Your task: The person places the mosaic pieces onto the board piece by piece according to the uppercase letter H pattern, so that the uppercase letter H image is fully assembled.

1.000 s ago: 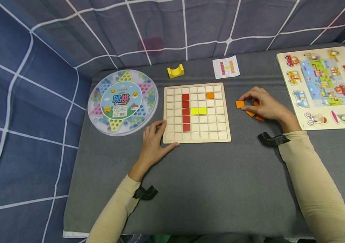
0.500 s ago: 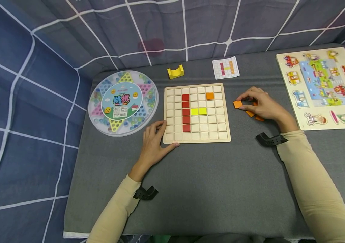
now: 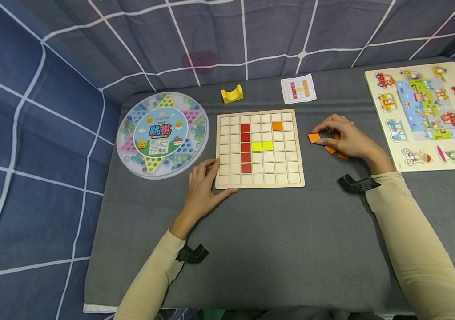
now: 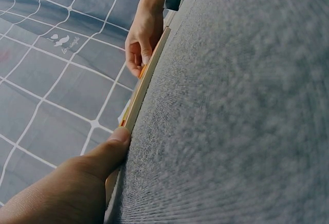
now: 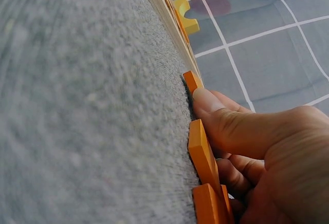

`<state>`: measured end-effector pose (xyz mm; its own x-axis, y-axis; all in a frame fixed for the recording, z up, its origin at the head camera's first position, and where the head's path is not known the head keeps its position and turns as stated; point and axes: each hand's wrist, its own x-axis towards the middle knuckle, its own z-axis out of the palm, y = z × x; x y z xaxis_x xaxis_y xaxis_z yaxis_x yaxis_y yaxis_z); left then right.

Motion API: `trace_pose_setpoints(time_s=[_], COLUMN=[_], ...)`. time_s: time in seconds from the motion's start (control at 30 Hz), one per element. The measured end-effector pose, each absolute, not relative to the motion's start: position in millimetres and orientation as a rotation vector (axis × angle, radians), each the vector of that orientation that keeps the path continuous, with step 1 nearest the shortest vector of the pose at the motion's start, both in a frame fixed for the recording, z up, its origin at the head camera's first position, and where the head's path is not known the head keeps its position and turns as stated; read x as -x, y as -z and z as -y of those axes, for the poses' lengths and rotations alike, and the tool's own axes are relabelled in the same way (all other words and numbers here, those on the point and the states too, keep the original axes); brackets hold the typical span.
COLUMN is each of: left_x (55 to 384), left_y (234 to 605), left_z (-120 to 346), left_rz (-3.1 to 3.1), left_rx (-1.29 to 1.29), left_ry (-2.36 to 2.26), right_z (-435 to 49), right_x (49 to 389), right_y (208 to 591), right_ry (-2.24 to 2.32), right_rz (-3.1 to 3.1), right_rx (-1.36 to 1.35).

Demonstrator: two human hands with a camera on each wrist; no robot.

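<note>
The board (image 3: 257, 178) lies flat on the table (image 3: 275, 249), nearer the far edge than the near edge. Left hand (image 3: 203, 189): fingers extended, touching the board at its near left corner, thumb along its near side. Right hand (image 3: 343, 138): thumb and fingers pinch one orange tile (image 3: 313, 138) just beyond the board's right side; loose orange tiles (image 3: 330, 150) lie under this hand. The board carries five red tiles (image 3: 245, 148) in one column, two yellow tiles (image 3: 256, 146) beside the middle red one, and a single orange square (image 3: 277, 126). Along the table's far edge: yellow block (image 3: 232, 94) and printed card (image 3: 298, 89). Toward the far left corner: round box (image 3: 159, 133). Toward the far right corner: puzzle (image 3: 423, 146).
</note>
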<state>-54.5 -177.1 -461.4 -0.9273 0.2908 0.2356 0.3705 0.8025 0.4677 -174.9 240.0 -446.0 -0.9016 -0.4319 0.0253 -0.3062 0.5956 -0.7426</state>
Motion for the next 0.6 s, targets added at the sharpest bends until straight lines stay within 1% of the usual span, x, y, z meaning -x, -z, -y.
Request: trace_pose_setpoints(time_s=[0.6], left_x=[55.2], left_y=[460.3], left_z=[176.4], left_rz=[2.825], left_rx=[0.534], left_ry=[0.776], right_z=[-240.1], right_x=[174.9], right_y=[447.5], right_ry=[1.227], right_rz=[-2.646], right_rx=[0.62])
